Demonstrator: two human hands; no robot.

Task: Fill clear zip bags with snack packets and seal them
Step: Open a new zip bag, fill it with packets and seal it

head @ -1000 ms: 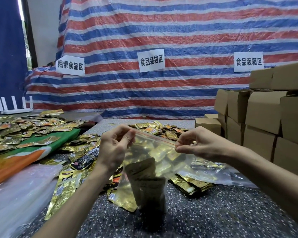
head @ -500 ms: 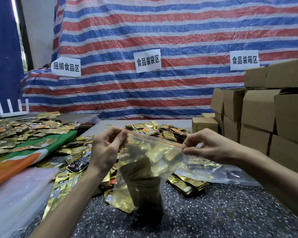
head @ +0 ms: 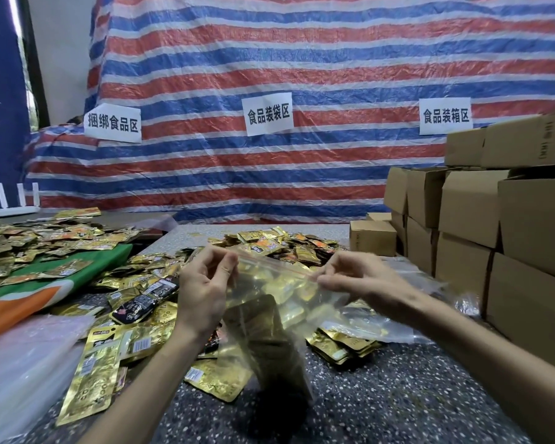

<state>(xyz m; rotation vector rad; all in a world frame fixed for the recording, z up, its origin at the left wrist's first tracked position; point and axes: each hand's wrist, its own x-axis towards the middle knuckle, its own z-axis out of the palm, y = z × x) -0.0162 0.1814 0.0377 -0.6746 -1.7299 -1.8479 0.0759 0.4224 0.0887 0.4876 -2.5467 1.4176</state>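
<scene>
Gold foil snack packets (head: 90,376) scattered over speckled table (head: 398,405), left edge to centre; some on a green cloth (head: 87,264) at left. Left hand (head: 205,290) pinches the left end of the clear zip bag (head: 269,315) top strip, frame centre. Bag hangs between both hands, packets inside. Right hand (head: 362,277) pinches the strip's right end. Seal state: can't tell. Cardboard boxes (head: 494,238) stacked far right.

clear zip bag (head: 269,302) full of gold snack packets (head: 276,286), upright above the speckled table (head: 398,395).
</scene>
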